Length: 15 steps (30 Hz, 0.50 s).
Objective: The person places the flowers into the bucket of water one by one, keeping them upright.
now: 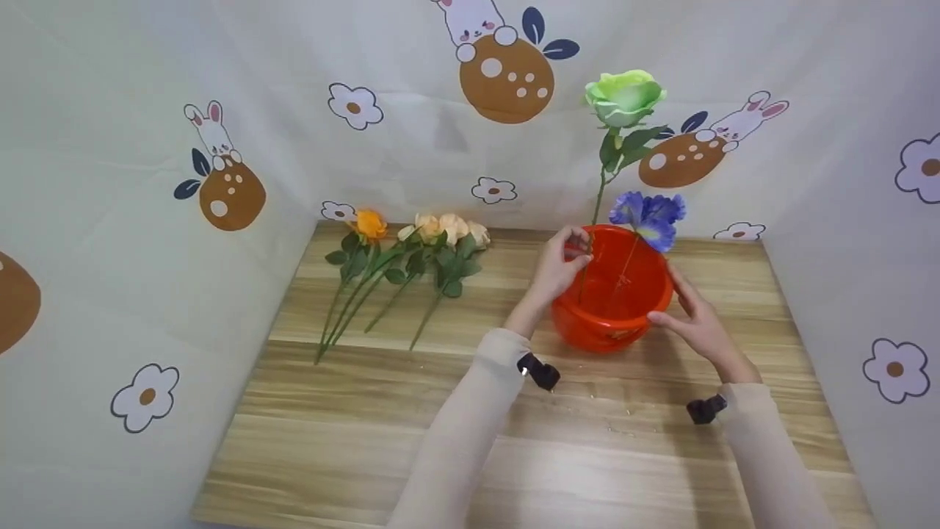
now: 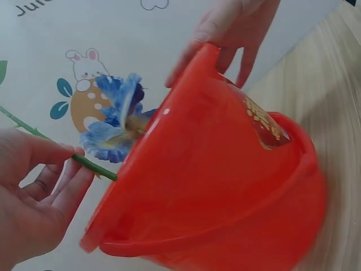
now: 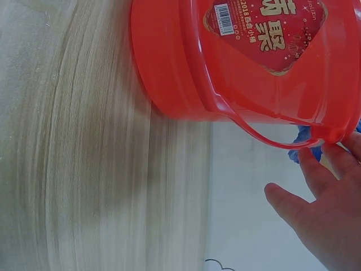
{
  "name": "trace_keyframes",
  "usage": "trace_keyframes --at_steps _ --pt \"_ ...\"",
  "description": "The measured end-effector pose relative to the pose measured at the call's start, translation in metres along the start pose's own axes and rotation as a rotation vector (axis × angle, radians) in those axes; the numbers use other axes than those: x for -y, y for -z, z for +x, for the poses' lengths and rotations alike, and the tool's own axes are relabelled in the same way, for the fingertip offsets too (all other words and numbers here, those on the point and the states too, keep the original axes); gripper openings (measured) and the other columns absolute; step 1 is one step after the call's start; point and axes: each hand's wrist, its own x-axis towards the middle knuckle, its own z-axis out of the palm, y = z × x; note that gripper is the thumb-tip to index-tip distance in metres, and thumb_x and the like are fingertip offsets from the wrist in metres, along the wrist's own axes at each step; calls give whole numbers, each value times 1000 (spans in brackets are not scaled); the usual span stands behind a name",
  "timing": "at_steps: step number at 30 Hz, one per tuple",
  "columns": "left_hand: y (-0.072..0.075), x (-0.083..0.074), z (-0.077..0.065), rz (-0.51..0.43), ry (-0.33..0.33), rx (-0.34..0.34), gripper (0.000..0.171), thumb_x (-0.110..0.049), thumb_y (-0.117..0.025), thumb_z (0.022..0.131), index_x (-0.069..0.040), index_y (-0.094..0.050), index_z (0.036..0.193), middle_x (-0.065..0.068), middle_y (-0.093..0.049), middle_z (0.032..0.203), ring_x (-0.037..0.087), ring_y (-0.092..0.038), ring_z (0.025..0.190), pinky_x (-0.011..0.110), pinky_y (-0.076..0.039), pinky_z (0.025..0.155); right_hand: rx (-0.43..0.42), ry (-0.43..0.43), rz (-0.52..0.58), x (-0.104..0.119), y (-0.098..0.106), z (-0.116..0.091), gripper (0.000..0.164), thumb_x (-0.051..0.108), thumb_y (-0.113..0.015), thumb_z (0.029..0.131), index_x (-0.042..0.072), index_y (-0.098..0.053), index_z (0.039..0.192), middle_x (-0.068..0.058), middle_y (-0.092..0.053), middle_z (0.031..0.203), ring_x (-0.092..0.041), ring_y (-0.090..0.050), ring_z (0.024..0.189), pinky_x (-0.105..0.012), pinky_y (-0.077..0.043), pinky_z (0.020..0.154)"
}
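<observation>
Barcode on bucket shows only in right wrist view

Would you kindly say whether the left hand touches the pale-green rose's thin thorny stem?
Touching: the left wrist view shows the left hand pinching the thin thorny green stem.

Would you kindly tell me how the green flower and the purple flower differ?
The green flower has a rounded, cupped bloom, while the purple flower has ruffled, spreading petals. The green flower's bloom stands well above the red bucket, whereas the purple flower's bloom is down by the rim. The left hand pinches the green flower's stem; neither hand holds the purple flower. Both have stems reaching into the bucket.
</observation>
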Motion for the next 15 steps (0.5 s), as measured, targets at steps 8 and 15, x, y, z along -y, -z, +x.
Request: trace_keyframes --at_steps 8,15 --pt "-16 4 5 216 95 5 20 7 -67 89 -6 -57 101 7 -65 96 16 -66 88 19 -55 80 -6 13 -5 -2 1 0 87 5 -72 89 19 -22 159 -14 -18 167 -41 -16 152 -62 -18 120" --pt "-33 0 9 442 203 68 22 2 -64 91 -14 -50 98 1 -61 94 12 -54 83 16 -45 70 -8 3 -10 -4 1 0 89 5 -72 89 19 -21 160 -14 -17 167 -41 -16 152 -63 -18 120"
